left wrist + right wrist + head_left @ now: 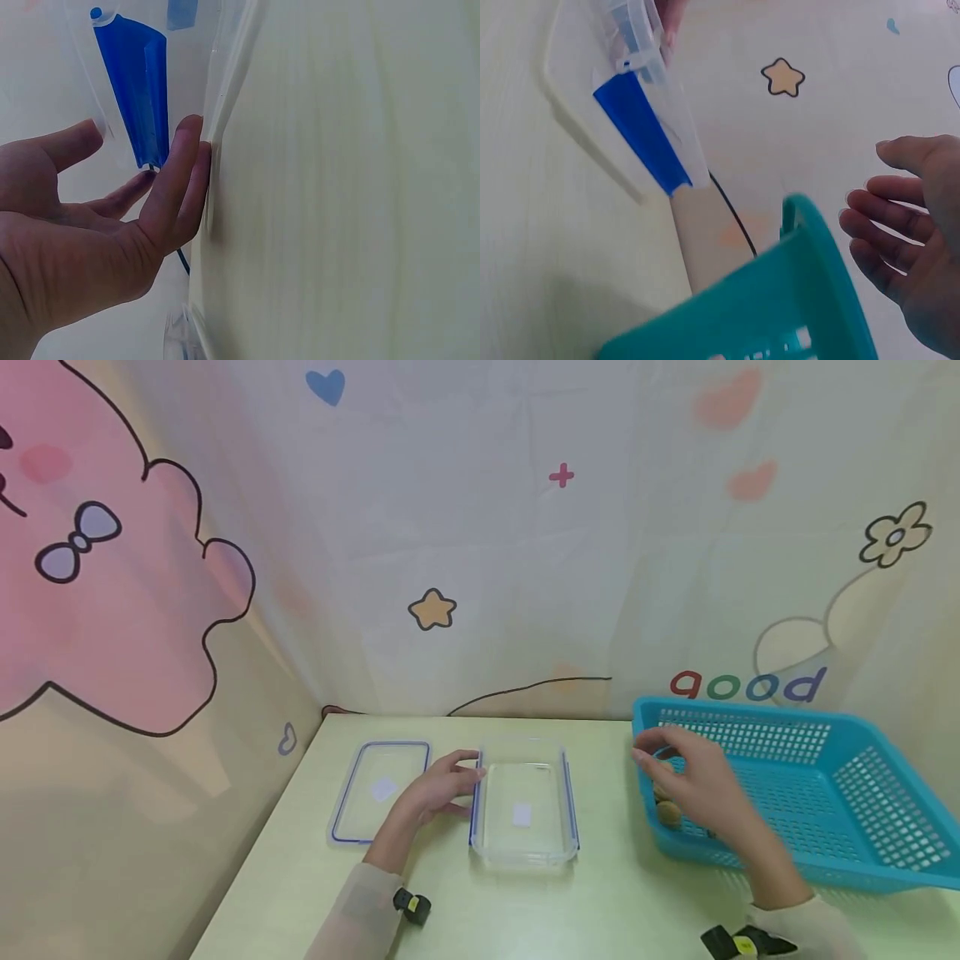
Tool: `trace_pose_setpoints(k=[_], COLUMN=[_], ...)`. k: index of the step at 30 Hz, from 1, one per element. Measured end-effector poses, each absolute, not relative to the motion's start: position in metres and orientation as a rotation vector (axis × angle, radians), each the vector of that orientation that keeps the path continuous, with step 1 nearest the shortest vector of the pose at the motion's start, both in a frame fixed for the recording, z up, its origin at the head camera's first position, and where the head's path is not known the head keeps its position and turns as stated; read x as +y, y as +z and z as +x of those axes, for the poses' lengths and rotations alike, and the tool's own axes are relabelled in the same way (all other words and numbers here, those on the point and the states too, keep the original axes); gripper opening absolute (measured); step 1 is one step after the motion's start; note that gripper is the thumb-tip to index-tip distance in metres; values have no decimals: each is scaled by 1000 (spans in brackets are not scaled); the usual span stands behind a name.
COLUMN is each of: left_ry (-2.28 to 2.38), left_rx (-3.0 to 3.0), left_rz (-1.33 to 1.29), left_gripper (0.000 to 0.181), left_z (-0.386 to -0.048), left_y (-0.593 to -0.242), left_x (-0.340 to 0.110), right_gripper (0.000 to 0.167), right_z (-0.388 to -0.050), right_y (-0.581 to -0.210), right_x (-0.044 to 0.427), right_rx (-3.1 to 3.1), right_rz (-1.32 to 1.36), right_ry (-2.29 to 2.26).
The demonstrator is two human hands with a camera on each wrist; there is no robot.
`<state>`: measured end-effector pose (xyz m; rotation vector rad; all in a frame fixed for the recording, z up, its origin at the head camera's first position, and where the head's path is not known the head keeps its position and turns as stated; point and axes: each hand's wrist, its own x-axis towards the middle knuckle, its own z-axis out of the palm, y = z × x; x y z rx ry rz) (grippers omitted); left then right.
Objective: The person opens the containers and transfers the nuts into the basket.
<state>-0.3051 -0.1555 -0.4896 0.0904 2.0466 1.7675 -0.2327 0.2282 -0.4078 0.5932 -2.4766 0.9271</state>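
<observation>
A clear plastic food container (525, 857) with blue side latches stands on the table, its top uncovered. My left hand (442, 789) is at its left side; in the left wrist view the fingers touch the wall near a blue latch (139, 90), without curling round it. To the left lies a clear lid (382, 768) with a blue seal, partly behind that hand. Over the near left part of a blue plastic basket (855, 722) hovers my right hand (697, 777), fingers loosely bent and nothing between them. Round brownish things (668, 814) sit in the basket below it, partly hidden.
The pale table (600, 910) meets a printed curtain (517, 568) at its back edge. A wall with a pink cartoon figure (135, 610) borders the left side. The basket has raised, perforated sides and takes up the right of the table.
</observation>
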Motion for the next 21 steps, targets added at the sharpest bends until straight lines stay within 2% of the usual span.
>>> trace_pose_setpoints(k=[9, 17, 21], left_ry=[1760, 1637, 1500], left_rx=[2110, 2318, 2490], left_rz=[134, 113, 192], left_gripper=[60, 62, 61], left_z=[-315, -302, -297], left_y=[-485, -490, -480], left_x=[-143, -146, -150], right_gripper=[18, 27, 35], right_z=[-244, -244, -251], right_y=[-389, -388, -384], right_x=[209, 191, 182], right_rx=[-2409, -2367, -2338], right_rz=[655, 620, 601], right_ry=[921, 1032, 1032])
